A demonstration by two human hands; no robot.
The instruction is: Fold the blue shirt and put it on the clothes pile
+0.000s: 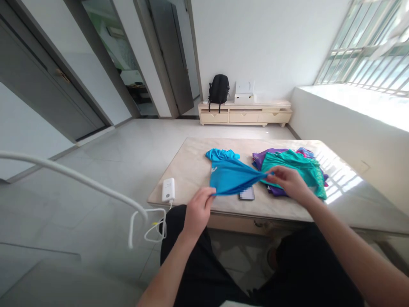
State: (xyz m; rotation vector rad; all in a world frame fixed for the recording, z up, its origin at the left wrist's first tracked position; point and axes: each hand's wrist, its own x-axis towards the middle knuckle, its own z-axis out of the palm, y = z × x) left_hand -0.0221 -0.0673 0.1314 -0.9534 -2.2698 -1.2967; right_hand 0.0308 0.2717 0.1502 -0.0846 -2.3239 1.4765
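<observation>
A bright blue garment (231, 175) with a small white mark is stretched over the table (187, 170); its far end lies bunched up. My left hand (198, 209) pinches its near left corner. My right hand (289, 181) pinches the right end, where the cloth is drawn to a narrow point. What kind of garment it is, I cannot make out. Close to my right hand lies a pile of clothes, with a green garment (287, 164) on top and a purple one (267, 154) under it. A dark-edged phone-like item (246, 194) lies partly beneath the blue cloth.
A white power bank (168, 190) with a white cable (156, 238) sits at the table's left edge. A white curved tube (79, 175) crosses the left side. Against the far wall, a low cabinet (244, 116) carries a black backpack (219, 88) and a white box (244, 98).
</observation>
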